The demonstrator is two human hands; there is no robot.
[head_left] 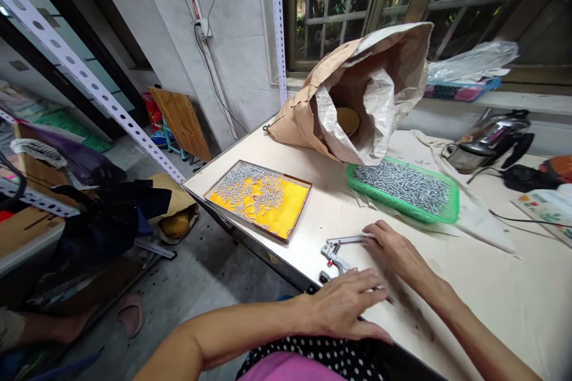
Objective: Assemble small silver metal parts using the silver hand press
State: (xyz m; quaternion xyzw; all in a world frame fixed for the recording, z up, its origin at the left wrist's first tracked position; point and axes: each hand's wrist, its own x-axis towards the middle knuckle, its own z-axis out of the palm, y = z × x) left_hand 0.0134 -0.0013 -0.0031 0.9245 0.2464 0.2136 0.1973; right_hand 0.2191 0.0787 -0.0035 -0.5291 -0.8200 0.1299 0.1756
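Silver spring-loaded hand pliers (336, 254), with a red part and a black knob at the head, lie near the table's front edge. My right hand (395, 249) has its bent fingers closed at the end of the upper handle. Palm down, my left hand (348, 303) stretches its fingers over the lower handle and hides most of it. To the left, a shallow tray (298, 214) with a yellow bottom carries many small silver metal pins (252, 190). Beyond my right hand stands a green plastic basket (452, 205) full of similar small metal pieces (402, 184).
A large paper sack (299, 122) lies open at the back, a yellowish round dish (347, 121) inside. At right are a kettle (487, 140), cables and a floral item (545, 208). A perforated metal post (89, 80) slants at left; a person's leg (49, 328) shows lower left.
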